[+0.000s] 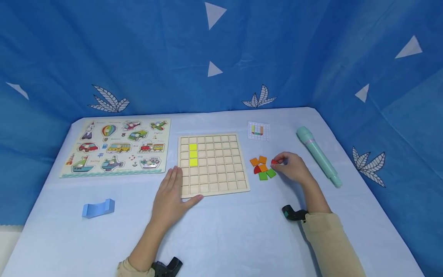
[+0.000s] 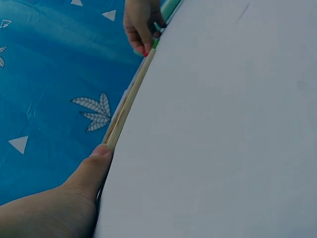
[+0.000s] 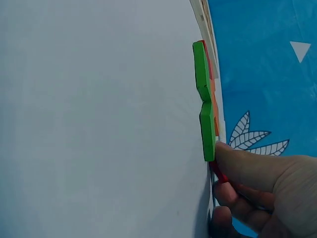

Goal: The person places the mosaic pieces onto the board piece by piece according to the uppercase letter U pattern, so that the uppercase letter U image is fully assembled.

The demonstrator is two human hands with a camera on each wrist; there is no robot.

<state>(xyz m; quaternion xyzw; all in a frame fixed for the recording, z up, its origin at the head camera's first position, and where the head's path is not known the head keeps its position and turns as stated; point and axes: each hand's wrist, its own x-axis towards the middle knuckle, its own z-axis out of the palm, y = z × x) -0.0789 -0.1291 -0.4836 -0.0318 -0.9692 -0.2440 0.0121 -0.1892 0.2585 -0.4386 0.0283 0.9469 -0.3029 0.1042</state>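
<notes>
A wooden grid board (image 1: 221,163) lies mid-table, with three yellow square tiles (image 1: 193,154) stacked in one column near its left side. My left hand (image 1: 169,200) rests at the board's lower left corner, fingers straight along the left edge and thumb along the front edge. My right hand (image 1: 293,167) pinches a red tile (image 3: 218,171) between thumb and fingers, beside a small pile of tiles. That pile holds orange tiles (image 1: 254,162), green tiles (image 1: 263,176) and a red rounded tile (image 1: 257,169).
A pattern card (image 1: 258,131) lies behind the pile. To the right is a mint-green microphone-shaped toy (image 1: 319,156). A vehicle picture puzzle (image 1: 115,148) covers the back left, with a blue curved block (image 1: 98,208) in front of it. Blue curtains stand behind the table.
</notes>
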